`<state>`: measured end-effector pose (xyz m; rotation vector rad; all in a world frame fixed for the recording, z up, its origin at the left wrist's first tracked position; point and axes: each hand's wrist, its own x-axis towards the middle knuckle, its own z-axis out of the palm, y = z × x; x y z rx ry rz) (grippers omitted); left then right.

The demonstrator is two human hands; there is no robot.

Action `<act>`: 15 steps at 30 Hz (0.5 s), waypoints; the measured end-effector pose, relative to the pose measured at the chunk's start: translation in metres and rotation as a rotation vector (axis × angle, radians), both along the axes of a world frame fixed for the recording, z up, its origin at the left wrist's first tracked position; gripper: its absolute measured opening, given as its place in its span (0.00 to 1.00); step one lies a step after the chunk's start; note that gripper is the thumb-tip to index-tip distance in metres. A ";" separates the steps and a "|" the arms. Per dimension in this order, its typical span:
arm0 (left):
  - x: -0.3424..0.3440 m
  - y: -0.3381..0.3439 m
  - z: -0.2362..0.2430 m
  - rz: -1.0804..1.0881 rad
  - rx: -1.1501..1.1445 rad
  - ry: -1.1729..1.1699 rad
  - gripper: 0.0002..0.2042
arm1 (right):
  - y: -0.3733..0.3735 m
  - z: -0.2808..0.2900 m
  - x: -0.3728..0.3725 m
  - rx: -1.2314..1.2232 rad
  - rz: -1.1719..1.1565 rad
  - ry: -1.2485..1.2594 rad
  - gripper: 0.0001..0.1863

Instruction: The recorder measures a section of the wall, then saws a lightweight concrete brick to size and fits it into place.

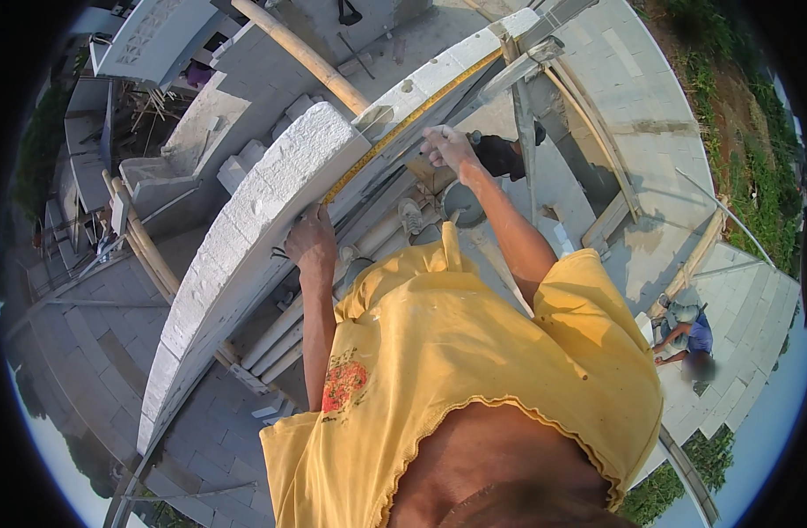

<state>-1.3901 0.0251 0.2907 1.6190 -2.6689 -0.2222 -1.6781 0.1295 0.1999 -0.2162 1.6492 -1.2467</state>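
A yellow measuring tape (394,132) stretches along the side of a pale block wall (245,198), running away toward the far right. My left hand (312,239) is closed at the tape's near end, against the wall's side below the raised white blocks. A dark cord or strap hangs by its wrist. Over the gap right of the wall is my right hand (449,148), dusty and with its fingers bent together. Something small and dark shows near these fingertips, too small to name. This hand looks apart from the tape.
A bamboo pole (302,55) leans on the wall's far side. Wooden props (522,114) stand at the far right. Below me are a bucket (462,204) and a shoe (410,216). One person (500,157) is below; another person (689,339) crouches at the right.
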 end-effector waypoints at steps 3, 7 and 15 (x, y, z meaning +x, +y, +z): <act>0.001 -0.001 -0.001 0.025 0.036 -0.017 0.11 | 0.040 -0.024 0.022 0.140 0.011 -0.024 0.14; -0.009 0.000 0.015 0.098 0.187 -0.076 0.15 | 0.149 -0.110 0.055 0.194 0.190 0.054 0.14; 0.009 0.002 -0.007 0.024 -0.021 -0.033 0.10 | 0.251 -0.116 0.105 0.645 0.459 0.058 0.17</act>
